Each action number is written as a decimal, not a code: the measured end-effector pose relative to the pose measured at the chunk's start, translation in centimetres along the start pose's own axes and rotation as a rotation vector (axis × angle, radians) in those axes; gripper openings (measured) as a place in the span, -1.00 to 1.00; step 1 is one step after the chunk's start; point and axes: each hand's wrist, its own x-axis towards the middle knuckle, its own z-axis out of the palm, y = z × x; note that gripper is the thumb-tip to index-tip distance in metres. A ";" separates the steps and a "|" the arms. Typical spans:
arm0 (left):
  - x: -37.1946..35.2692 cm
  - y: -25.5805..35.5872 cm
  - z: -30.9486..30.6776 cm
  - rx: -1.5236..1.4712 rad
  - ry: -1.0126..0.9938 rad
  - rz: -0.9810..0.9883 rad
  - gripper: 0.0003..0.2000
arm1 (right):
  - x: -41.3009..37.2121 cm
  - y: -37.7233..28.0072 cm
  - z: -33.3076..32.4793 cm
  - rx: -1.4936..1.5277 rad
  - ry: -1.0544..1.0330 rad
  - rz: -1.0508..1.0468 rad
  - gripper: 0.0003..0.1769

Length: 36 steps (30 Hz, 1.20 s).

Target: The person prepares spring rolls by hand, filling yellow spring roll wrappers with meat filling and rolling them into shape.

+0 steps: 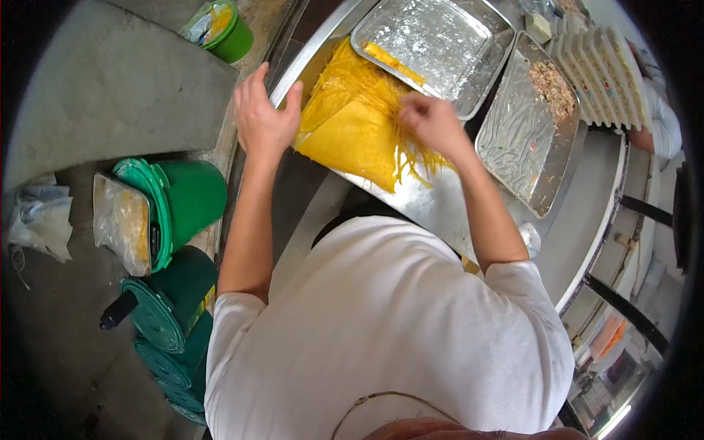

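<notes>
In the head view, partly shredded yellow sheets [348, 143] lie on the bench [436, 202]. Left of the sheets, the left hand [265, 117] is spread, gripping nothing visible; over their shreds, the right hand [433, 126] curls, blurred, its grasp unclear.

Fisheye distortion, black corners, glare on tray [440, 38], blurred right grip [431, 123]

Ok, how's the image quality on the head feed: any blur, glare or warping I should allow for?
Head view: the right hand looks motion-blurred at the fingers, the left hand sharper; bright reflections on the metal worktop by the yellow sheet; strong fisheye curvature, with black corners.
</notes>
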 end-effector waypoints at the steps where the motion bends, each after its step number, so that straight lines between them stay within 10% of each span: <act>1: 0.0 -0.3 0.2 -0.059 0.004 0.002 -0.37 | -1.5 1.4 2.8 -0.025 -0.045 -0.120 -0.67; 10: -0.3 -1.4 0.7 -0.151 0.080 0.048 -0.39 | -7.1 1.6 13.7 -0.519 0.017 -0.495 -0.77; 19: -5.3 -1.2 -2.7 -0.580 0.355 0.301 -0.70 | -4.4 1.9 13.6 -0.398 -0.073 -0.076 -0.73; 27: -17.8 -1.1 3.0 -0.952 -0.150 -0.471 -0.77 | -5.8 1.0 12.1 -0.244 0.232 -0.110 -0.81; 36: -10.1 1.8 5.2 -0.641 -0.033 0.050 -0.16 | -6.9 0.1 8.0 -0.075 0.300 -0.165 -0.85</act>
